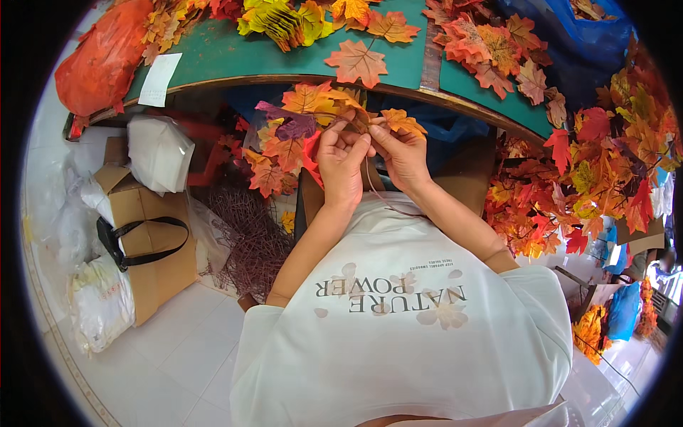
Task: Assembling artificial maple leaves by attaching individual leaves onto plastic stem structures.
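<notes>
A garland of orange, red and purple fabric maple leaves (292, 135) is held up just below the edge of a green table (228, 53). My left hand (341, 160) grips the garland's stem among the leaves. My right hand (402, 153) pinches an orange leaf (402, 122) at the same spot, fingertips touching those of the left. A thin brown wire stem (384, 203) trails from the hands down over my white shirt.
Loose maple leaves (359, 62) lie on the green table, with a yellow stack (281, 20) and an orange plastic bag (103, 60). A big heap of leaves (590, 178) sits at right. Brown stems (249, 238), a cardboard box (146, 249) and white bags stand on the tiled floor at left.
</notes>
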`<state>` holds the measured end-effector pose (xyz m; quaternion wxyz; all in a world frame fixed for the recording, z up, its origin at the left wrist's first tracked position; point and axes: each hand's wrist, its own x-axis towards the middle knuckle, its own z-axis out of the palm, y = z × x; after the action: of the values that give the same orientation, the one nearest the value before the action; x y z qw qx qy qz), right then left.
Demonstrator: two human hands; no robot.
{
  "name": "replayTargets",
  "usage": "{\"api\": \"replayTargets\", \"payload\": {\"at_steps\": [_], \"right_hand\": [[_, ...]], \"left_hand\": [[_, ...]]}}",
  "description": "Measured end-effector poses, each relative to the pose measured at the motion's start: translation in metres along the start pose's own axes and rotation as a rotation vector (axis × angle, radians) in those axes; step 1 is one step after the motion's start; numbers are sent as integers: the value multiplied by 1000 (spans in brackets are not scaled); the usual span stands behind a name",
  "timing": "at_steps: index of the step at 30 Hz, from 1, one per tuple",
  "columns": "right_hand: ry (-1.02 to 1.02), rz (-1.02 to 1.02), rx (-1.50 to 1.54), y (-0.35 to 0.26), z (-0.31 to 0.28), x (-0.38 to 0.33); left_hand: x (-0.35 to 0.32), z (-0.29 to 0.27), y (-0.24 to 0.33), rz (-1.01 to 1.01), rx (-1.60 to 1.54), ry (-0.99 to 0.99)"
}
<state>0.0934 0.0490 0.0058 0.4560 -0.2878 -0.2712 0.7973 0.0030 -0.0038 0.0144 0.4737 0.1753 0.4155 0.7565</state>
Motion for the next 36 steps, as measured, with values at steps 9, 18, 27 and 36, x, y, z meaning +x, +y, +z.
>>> {"api": "replayTargets", "payload": {"at_steps": [9, 18, 27, 36], "right_hand": [[-45, -100, -243, 14, -18, 9], [-211, 55, -535, 2, -14, 1], [-399, -2, -1010, -10, -14, -13], [-326, -725, -1504, 9, -28, -9]], "left_hand": [[4, -8, -14, 58, -47, 49], [12, -26, 0, -34, -84, 144], [18, -27, 4, -12, -176, 168], [14, -34, -17, -94, -181, 132]]}}
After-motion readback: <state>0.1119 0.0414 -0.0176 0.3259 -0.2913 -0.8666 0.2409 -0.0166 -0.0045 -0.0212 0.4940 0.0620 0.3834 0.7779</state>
